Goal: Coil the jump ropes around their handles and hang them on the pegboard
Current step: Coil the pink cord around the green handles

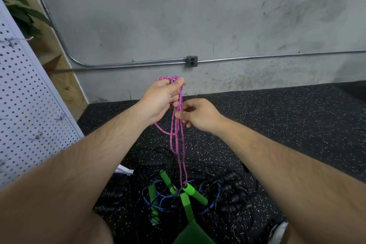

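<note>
My left hand (pixel 161 100) is raised in the middle of the view and grips several loops of a pink jump rope (pixel 179 140). The rope bends over the top of that fist and hangs down in long strands. Just below and to the right, my right hand (pixel 195 115) pinches the hanging strands between thumb and fingers. The strands run down to two green handles (pixel 195 194) that dangle close together over the floor. A white pegboard (pixel 25 109) stands at the left edge, leaning away.
On the black speckled floor (pixel 277 125) below lies a tangle of other ropes: a blue rope with green handles (pixel 153 202) and several black ropes with ribbed black handles (pixel 230 198). A grey concrete wall with a conduit and outlet box (pixel 191 61) is behind.
</note>
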Available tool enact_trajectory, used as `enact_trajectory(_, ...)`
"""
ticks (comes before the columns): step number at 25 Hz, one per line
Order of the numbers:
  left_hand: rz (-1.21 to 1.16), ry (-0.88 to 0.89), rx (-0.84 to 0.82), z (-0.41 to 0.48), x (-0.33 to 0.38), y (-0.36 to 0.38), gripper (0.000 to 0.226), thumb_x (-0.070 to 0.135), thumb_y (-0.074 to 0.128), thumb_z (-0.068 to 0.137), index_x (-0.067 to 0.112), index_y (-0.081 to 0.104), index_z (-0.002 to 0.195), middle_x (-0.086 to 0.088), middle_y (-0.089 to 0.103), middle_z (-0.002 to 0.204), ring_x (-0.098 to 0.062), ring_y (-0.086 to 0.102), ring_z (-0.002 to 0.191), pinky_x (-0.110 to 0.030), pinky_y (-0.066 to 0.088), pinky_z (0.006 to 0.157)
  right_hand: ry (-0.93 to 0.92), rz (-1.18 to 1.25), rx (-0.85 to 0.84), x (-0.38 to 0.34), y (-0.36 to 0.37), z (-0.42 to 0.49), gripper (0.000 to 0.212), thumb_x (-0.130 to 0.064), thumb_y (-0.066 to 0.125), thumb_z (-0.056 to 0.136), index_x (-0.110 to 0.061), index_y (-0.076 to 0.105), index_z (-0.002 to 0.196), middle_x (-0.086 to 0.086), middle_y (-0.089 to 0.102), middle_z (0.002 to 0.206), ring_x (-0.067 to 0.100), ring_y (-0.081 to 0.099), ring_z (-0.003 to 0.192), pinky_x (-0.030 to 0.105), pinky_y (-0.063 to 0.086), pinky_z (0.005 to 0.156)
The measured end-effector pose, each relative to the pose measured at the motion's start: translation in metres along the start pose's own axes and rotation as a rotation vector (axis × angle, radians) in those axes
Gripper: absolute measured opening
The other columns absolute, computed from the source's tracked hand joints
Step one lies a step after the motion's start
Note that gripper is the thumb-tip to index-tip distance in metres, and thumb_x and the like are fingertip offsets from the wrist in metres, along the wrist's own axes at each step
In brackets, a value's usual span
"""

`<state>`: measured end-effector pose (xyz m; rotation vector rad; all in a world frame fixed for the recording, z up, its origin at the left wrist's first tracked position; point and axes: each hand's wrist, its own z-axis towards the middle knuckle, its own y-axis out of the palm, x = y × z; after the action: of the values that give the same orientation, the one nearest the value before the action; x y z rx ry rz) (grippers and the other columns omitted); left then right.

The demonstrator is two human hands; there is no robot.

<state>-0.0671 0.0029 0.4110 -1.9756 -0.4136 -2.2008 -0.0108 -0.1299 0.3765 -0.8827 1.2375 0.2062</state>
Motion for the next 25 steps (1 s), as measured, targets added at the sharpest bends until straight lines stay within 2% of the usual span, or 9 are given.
enact_trajectory(4, 0.171, -0.065, 0.067, 0.005, 0.003, -0.014, 0.038, 0.039, 0.049, 0.106, 0.002, 0.059, 0.104, 0.008, 0.029, 0.056, -0.008, 0.03, 0.047, -0.025, 0.032, 0.05, 0.026, -0.06, 0.126, -0.003, -0.007, 0.007, 0.012, -0.023, 0.063, 0.098, -0.012, 0.065, 0.094, 0.009, 0.073, 0.083, 0.019, 0.066, 0.065, 0.038, 0.059, 0.07)
enact_trajectory(9, 1.282, -0.356, 0.019, 0.001, -0.001, -0.064, 0.047, 0.043, 0.039, 0.108, 0.009, 0.071, 0.101, 0.001, 0.054, 0.062, -0.014, 0.049, 0.056, -0.03, 0.044, 0.059, 0.059, 0.021, 0.23, -0.005, -0.026, 0.01, 0.017, -0.019, 0.057, 0.102, -0.002, 0.06, 0.1, 0.014, 0.07, 0.087, 0.02, 0.065, 0.066, 0.034, 0.058, 0.067)
enact_trajectory(11, 1.495, -0.294, 0.041, 0.002, -0.011, -0.07, 0.035, 0.039, 0.051, 0.104, 0.013, 0.066, 0.12, -0.005, 0.067, 0.101, -0.019, 0.063, 0.089, -0.036, 0.052, 0.085, 0.068, 0.035, 0.226, -0.005, -0.027, 0.01, 0.019, -0.019, 0.057, 0.102, 0.0, 0.059, 0.099, 0.014, 0.069, 0.087, 0.02, 0.065, 0.065, 0.035, 0.059, 0.068)
enact_trajectory(13, 1.308, -0.151, -0.084, -0.002, -0.016, -0.056, 0.04, 0.036, 0.059, 0.1, 0.02, 0.056, 0.136, 0.0, 0.059, 0.133, -0.014, 0.061, 0.108, -0.034, 0.049, 0.097, 0.042, 0.058, 0.215, -0.008, -0.026, 0.012, 0.018, -0.018, 0.057, 0.102, 0.0, 0.059, 0.097, 0.01, 0.068, 0.081, 0.018, 0.064, 0.063, 0.04, 0.06, 0.073)
enact_trajectory(15, 1.079, -0.115, -0.333, -0.016, -0.018, -0.028, 0.042, 0.037, 0.059, 0.1, 0.025, 0.052, 0.14, 0.012, 0.059, 0.126, 0.0, 0.059, 0.096, -0.019, 0.047, 0.079, -0.008, 0.062, 0.212, -0.015, -0.026, 0.012, 0.019, -0.017, 0.056, 0.101, 0.0, 0.06, 0.096, 0.004, 0.066, 0.072, 0.015, 0.063, 0.058, 0.039, 0.059, 0.072)
enact_trajectory(17, 1.019, -0.12, -0.424, -0.021, -0.03, -0.01, 0.035, 0.039, 0.054, 0.103, 0.027, 0.055, 0.135, 0.013, 0.063, 0.11, -0.003, 0.062, 0.087, -0.018, 0.048, 0.068, -0.051, 0.101, 0.211, -0.023, -0.026, 0.012, 0.019, -0.015, 0.056, 0.102, 0.003, 0.06, 0.098, 0.003, 0.064, 0.069, 0.013, 0.061, 0.056, 0.036, 0.057, 0.07)
enact_trajectory(20, 0.959, -0.097, -0.287, -0.014, -0.039, -0.007, 0.02, 0.035, 0.051, 0.105, 0.028, 0.069, 0.105, 0.004, 0.066, 0.08, -0.011, 0.058, 0.066, -0.031, 0.047, 0.062, -0.094, 0.215, 0.223, -0.03, -0.03, 0.011, 0.019, -0.013, 0.056, 0.102, 0.006, 0.06, 0.104, 0.007, 0.063, 0.074, 0.017, 0.059, 0.063, 0.035, 0.055, 0.069)
enact_trajectory(23, 0.834, 0.008, -0.135, -0.006, -0.023, -0.006, 0.026, 0.031, 0.05, 0.106, 0.028, 0.066, 0.085, 0.005, 0.063, 0.066, -0.004, 0.053, 0.052, -0.032, 0.044, 0.06, -0.109, 0.346, 0.181, -0.03, -0.038, 0.007, 0.015, -0.011, 0.062, 0.098, -0.002, 0.064, 0.11, 0.011, 0.064, 0.087, 0.021, 0.06, 0.074, 0.032, 0.053, 0.068)
enact_trajectory(25, 0.73, 0.117, -0.017, -0.003, -0.006, -0.003, 0.029, 0.029, 0.049, 0.107, 0.026, 0.061, 0.081, 0.004, 0.061, 0.064, -0.005, 0.051, 0.048, -0.028, 0.042, 0.057, -0.046, 0.183, 0.032, -0.022, -0.039, -0.002, 0.019, -0.012, 0.066, 0.093, -0.009, 0.068, 0.112, 0.007, 0.069, 0.094, 0.018, 0.063, 0.078, 0.033, 0.055, 0.074)
